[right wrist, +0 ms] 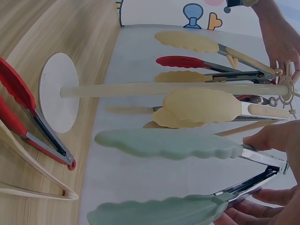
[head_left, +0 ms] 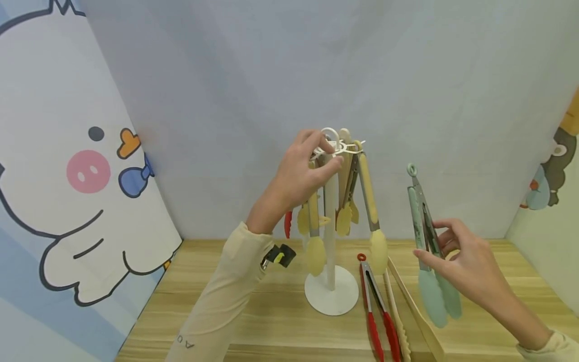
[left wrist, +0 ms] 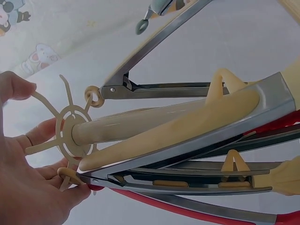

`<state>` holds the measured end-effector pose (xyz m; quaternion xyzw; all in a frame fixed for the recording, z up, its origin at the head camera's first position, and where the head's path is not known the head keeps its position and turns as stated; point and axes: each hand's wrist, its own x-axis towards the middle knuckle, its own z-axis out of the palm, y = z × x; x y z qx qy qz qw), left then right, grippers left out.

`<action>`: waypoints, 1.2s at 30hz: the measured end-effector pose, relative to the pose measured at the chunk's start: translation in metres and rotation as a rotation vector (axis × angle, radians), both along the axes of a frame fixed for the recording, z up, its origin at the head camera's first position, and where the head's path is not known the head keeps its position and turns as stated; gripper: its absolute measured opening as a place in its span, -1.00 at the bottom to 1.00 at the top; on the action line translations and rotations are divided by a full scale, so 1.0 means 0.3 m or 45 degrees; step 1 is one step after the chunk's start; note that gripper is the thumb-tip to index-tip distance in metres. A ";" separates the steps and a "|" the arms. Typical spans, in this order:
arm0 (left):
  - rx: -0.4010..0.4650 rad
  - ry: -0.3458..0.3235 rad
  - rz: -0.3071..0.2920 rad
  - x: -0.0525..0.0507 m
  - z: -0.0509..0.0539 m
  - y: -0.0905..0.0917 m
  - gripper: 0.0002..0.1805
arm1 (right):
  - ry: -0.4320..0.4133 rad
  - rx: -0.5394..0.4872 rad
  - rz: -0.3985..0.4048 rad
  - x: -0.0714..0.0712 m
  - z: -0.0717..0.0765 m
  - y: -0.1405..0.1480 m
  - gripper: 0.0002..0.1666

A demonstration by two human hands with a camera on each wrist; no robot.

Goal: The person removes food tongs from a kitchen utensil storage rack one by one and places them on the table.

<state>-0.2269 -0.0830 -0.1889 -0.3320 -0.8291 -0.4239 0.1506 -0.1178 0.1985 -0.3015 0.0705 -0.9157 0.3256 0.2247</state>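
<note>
Foreground, a right hand holds mint-green tongs in the air, clamped on the handles with thumb on one arm and fingers on the other, while the arms themselves stand spread. The tongs' small ring points up and the broad heads hang down, well apart from the rack to their left; a light, even pinch below the ring would likely serve best, leaving that loop free. Lower and to the left, red tongs and pale wooden tongs lie on a wood-grain tabletop. Farther in, a left hand is curled round the pronged top of a white stand, its thumb at the tip of one prong; that hold should be firm enough to prevent tipping or turning, yet clear of the other bare prongs (one, in the left wrist view, sits just beside a prong that bears a ring). Pale yellow tongs and partly hidden hanging red tongs crowd the stand, so a slow, ring-first approach looks wise. Behind everything spreads a pale backdrop.
</note>
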 end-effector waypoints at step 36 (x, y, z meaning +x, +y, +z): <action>-0.024 0.093 0.042 0.016 0.004 0.004 -0.87 | -0.145 0.081 -0.068 -0.021 -0.092 0.079 -0.33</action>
